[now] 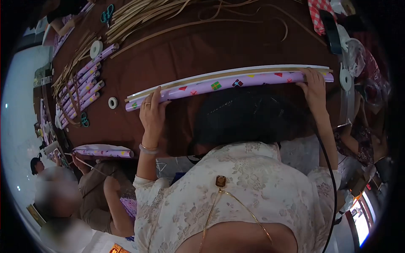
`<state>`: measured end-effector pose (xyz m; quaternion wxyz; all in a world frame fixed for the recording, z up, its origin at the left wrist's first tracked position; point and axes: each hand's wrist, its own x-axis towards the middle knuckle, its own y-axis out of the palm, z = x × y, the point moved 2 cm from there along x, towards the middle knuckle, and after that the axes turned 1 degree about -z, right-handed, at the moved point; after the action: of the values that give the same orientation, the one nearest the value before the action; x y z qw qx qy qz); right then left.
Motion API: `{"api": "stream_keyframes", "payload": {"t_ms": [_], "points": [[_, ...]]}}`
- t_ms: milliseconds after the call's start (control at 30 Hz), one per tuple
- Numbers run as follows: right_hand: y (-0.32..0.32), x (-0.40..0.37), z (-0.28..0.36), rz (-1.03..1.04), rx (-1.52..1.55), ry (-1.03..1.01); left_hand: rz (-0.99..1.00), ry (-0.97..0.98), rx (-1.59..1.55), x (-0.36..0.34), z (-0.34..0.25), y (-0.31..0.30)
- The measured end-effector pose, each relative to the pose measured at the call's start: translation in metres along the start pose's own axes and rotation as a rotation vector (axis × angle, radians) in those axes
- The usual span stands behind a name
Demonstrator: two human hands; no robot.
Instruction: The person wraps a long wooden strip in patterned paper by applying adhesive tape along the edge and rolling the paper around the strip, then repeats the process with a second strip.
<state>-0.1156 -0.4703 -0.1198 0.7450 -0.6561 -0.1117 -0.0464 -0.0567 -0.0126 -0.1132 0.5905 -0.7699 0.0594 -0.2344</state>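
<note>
A long purple roll of patterned wrapping paper (pixel 230 82) lies across the brown table (pixel 190 50), with a thin tan strip (pixel 236 73) and a white edge running along its far side. My left hand (pixel 152 113), with a ring and a bracelet, presses on the roll's left end. At the roll's right end my right hand (pixel 314 87) grips it, fingers curled over the top. My dark hair hides the table's near edge below the roll's middle.
Several finished purple rolls (pixel 80 90) lie at the left beside tape rolls (pixel 112 103) and teal scissors (pixel 107 14). A bundle of tan strips (pixel 160 12) spreads across the far side. A person at the lower left holds another purple roll (pixel 103 151). White tape (pixel 345 79) sits at the right.
</note>
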Motion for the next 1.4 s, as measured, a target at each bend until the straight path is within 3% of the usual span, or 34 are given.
{"api": "stream_keyframes", "payload": {"t_ms": [267, 733, 1233, 1400], "points": [[0.009, -0.004, -0.004, 0.031, 0.002, 0.007, -0.061, -0.025, -0.039, -0.006, 0.001, 0.004], [0.005, -0.002, 0.005, 0.039, 0.007, 0.057, 0.046, 0.009, 0.019, 0.0, -0.006, 0.004], [0.002, -0.001, 0.0, 0.042, 0.133, 0.089, 0.008, 0.051, -0.007, 0.001, -0.011, 0.009], [-0.002, 0.004, 0.001, 0.077, 0.111, 0.04, 0.056, 0.009, 0.219, -0.001, -0.005, 0.009]]}}
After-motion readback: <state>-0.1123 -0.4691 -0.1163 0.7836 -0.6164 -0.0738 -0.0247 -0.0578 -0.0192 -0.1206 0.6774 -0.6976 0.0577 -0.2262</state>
